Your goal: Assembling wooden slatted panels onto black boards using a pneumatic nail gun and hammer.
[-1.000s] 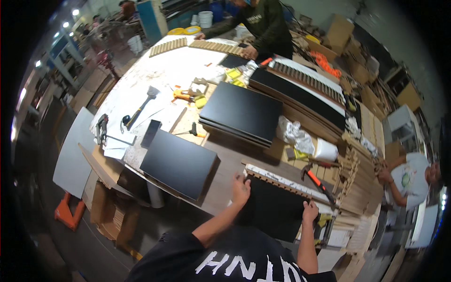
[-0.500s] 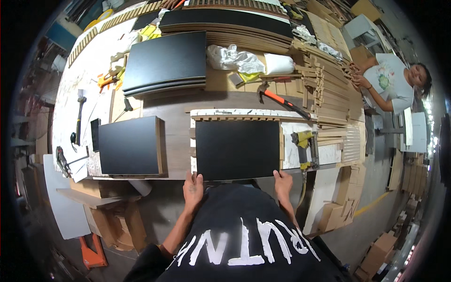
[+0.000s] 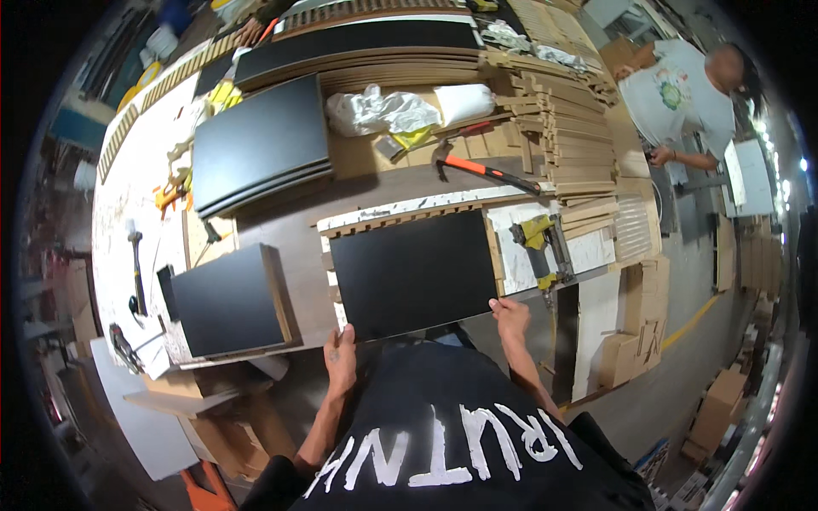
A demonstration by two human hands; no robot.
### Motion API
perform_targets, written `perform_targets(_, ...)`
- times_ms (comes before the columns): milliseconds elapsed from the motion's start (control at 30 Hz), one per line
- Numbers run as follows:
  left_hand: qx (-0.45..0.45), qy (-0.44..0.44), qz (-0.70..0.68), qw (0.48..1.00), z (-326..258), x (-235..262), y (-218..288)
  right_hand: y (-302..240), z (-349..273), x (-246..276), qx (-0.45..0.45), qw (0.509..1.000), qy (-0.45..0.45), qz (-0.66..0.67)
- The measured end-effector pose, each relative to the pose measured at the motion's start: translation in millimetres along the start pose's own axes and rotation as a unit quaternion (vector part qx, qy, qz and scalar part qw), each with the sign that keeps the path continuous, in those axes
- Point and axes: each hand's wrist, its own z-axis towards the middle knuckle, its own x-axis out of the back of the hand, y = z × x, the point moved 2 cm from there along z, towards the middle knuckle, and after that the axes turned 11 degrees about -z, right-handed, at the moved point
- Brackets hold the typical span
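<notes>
A flat black panel (image 3: 413, 274) lies at the table's near edge inside a white jig (image 3: 409, 207) with a notched wooden strip along its far side. My left hand (image 3: 340, 359) is closed at the panel's near left corner, the thumb against the edge. At the near right corner my right hand (image 3: 511, 320) pinches the panel, its fingers hidden underneath. Just right of the jig lies a yellow and black nail gun (image 3: 540, 247). Beyond it rests a claw hammer (image 3: 481, 169) with an orange and black handle.
Black panels are stacked at left (image 3: 226, 298) and farther back (image 3: 260, 140). Wooden strips (image 3: 579, 140) pile up at right, near a co-worker (image 3: 682, 94). Another person's hand (image 3: 250, 32) shows at the far left. A second hammer (image 3: 136, 264) lies on the left side. Cardboard boxes (image 3: 635, 341) stand below the table.
The whole view has tilted and shifted. My hands stay at the panel's near corners. The co-worker at right has turned, and one arm has come down from the strips.
</notes>
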Motion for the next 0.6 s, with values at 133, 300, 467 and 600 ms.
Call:
perform_targets(133,0.028,-0.049,-0.059,0.997,0,-9,20,-10,-11,8,0.049,0.996,0.044,-0.064)
perform_targets(300,-0.193,-0.048,-0.031,0.979,-4,-79,82,-11,-17,27,0.096,0.994,0.056,-0.011)
perform_targets(467,-0.461,-0.101,0.381,0.795,34,-197,89,-13,22,46,0.118,0.990,0.077,0.009)
perform_targets(600,-0.571,-0.098,0.485,0.656,64,-274,72,-43,53,72,0.194,0.966,0.168,-0.016)
